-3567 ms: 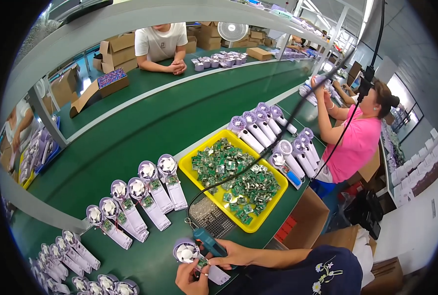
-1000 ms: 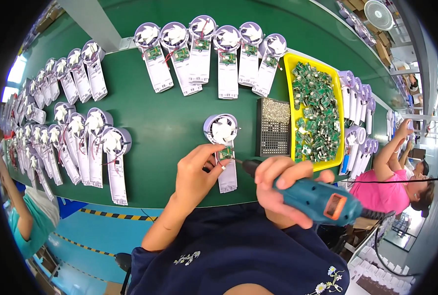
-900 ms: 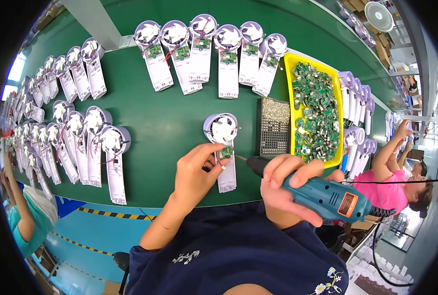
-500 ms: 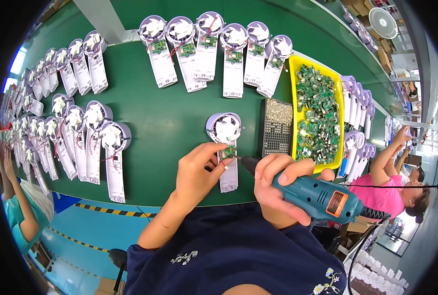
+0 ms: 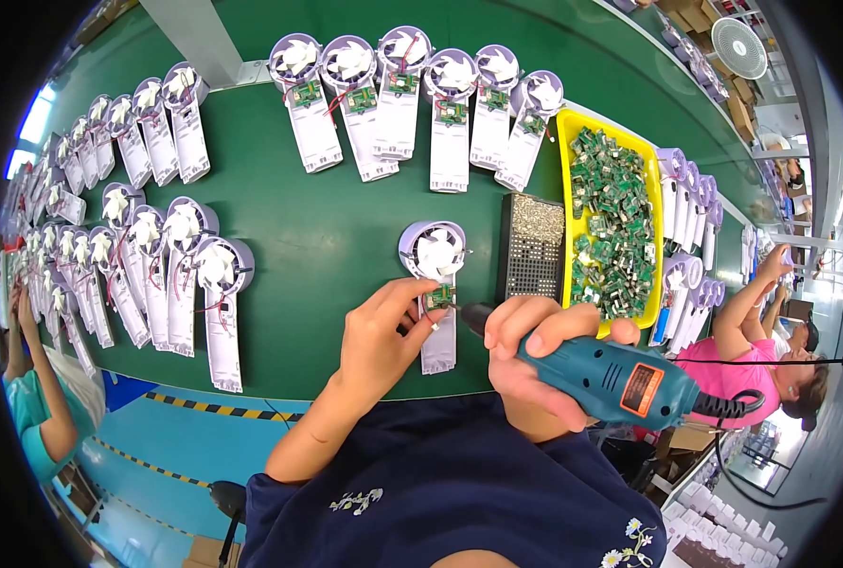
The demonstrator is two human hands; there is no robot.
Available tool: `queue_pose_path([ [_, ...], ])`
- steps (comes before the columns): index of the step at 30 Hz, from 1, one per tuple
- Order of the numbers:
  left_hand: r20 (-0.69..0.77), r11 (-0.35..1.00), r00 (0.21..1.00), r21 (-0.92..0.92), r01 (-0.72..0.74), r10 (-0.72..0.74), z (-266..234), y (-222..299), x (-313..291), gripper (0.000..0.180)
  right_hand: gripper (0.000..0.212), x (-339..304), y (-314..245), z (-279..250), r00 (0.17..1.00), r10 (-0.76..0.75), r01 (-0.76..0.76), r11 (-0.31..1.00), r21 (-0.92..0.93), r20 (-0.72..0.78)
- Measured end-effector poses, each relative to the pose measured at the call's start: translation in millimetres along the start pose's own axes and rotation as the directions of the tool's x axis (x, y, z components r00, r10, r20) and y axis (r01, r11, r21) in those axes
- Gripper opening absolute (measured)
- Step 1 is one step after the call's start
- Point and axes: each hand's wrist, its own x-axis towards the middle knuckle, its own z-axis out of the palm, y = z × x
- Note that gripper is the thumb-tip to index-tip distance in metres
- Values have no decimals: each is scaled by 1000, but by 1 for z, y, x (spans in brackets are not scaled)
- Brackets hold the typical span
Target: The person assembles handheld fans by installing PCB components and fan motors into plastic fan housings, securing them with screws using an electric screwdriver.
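Observation:
In front of me on the green table lies a pale lilac handheld fan housing (image 5: 438, 352), its white fan blades (image 5: 437, 254) facing up. A small green circuit board (image 5: 437, 298) sits in the housing just below the blades. My left hand (image 5: 381, 331) is closed on the board's left side, fingertips pressing at its edge beside a small white connector. Wrapped in my right hand (image 5: 540, 355) is a teal electric screwdriver (image 5: 611, 381). Its dark nose points left, and the thin tip reaches the board's right edge. Whether it sits on a screw is too small to tell.
Right of the fan stand a black tray of small screws (image 5: 533, 246) and a yellow bin (image 5: 659, 180) heaped with circuit boards. Fan housings with boards (image 5: 450, 114) line the back; more housings (image 5: 222, 322) crowd the left. Co-workers sit at both sides; a power cord (image 5: 762, 360) runs right.
My screwdriver has shifted slightly left and its rear cord has swung to the right. My left hand stays at the board. The whole view has dropped a little.

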Motion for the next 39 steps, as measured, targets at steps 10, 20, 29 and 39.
queue_pose_path([
  [10, 7, 1000, 1000, -8, -5, 5, -1, 0, 1, 32, 88, 3, -7, 1, 992, 114, -117, 992, 50, 57],
  [20, 1, 1000, 1000, -18, 5, -5, -1, 1, 1, 31, 83, 3, -10, 3, 989, 146, -144, 987, 66, -25],
  [29, -1, 1000, 1000, 0, 0, 0, -1, -1, 0, 30, 87, 8, -14, -3, 972, 153, -152, 988, -18, 176],
  [39, 21, 998, 999, 50, -36, 35, -2, -2, -4, 32, 90, -6, 3, -2, 994, 0, -9, 997, 77, 113],
])
